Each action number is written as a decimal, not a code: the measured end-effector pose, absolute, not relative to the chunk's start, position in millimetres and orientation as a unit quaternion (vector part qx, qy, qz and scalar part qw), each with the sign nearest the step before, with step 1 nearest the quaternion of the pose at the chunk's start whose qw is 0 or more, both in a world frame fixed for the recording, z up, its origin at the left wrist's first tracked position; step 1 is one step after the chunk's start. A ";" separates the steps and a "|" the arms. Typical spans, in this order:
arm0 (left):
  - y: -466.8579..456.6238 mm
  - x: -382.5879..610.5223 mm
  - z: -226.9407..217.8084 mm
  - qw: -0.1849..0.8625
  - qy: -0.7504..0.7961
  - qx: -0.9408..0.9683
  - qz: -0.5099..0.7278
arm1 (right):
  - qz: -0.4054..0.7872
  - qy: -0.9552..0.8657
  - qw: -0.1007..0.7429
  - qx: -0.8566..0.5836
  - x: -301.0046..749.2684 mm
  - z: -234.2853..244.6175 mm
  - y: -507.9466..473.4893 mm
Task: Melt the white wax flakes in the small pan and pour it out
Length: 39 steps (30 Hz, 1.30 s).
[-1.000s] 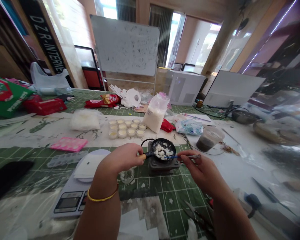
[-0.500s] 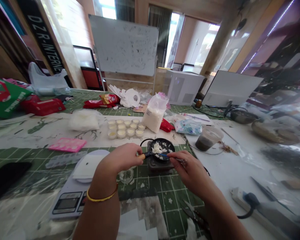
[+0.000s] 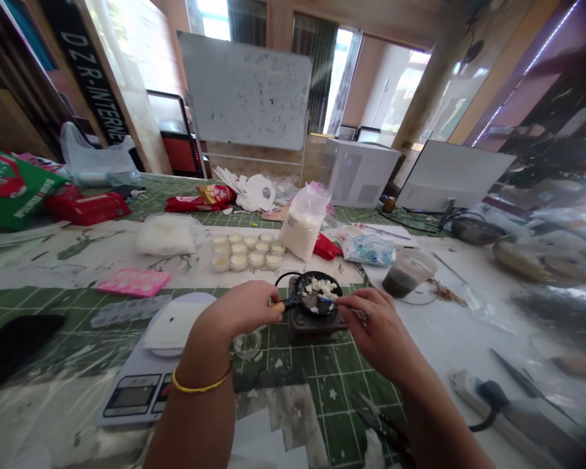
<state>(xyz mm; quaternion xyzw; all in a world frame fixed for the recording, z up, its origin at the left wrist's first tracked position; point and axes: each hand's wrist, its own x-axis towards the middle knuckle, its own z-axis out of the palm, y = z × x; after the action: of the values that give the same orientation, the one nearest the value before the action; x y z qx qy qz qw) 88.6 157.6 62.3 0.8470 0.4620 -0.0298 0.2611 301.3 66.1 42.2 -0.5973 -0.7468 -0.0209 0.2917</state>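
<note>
A small black frying pan (image 3: 303, 306) rests on a dark little hot plate (image 3: 317, 329). My left hand (image 3: 244, 306) is closed round the pan's handle (image 3: 279, 306), which has a wooden end. White crumbly chunks (image 3: 322, 286) lie in the pan, mostly toward its far side, with dark bottom bare nearer the handle. Pinched in my right hand (image 3: 378, 329) is a thin blue stick (image 3: 326, 299), its tip among the chunks; the type of tool is too small to tell. A clear glass dish (image 3: 247, 344) sits below my left wrist.
Left stands a kitchen scale (image 3: 137, 391), with a pink mould (image 3: 134, 282) beyond. Behind the pan are several small cups (image 3: 248, 251) of pale wax-like filling and a bag of white granules (image 3: 303, 225). Scissors (image 3: 378, 417), a plastic cup (image 3: 405, 273) and a power strip (image 3: 483, 397) lie right.
My right hand has shifted slightly right with the blue stick. The white chunks have moved toward the pan's far side, baring its bottom. My left hand keeps its hold.
</note>
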 end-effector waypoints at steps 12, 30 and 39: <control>156.3 89.3 63.9 0.263 0.467 0.843 -0.031 | 0.010 -0.761 0.285 -0.583 313.6 41.3 68.9; 153.2 91.6 57.8 0.249 0.461 0.851 -0.028 | 0.001 -0.695 0.332 -0.637 339.0 35.2 75.0; 146.3 91.2 55.5 0.256 0.450 0.855 -0.022 | 0.061 -0.678 0.390 -0.620 331.3 32.4 55.0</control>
<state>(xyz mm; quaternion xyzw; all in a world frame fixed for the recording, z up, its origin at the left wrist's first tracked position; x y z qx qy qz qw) 91.2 146.3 55.5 0.8552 0.4503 -0.0219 0.2557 331.3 55.0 32.4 -0.6204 -0.6777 0.0609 0.3899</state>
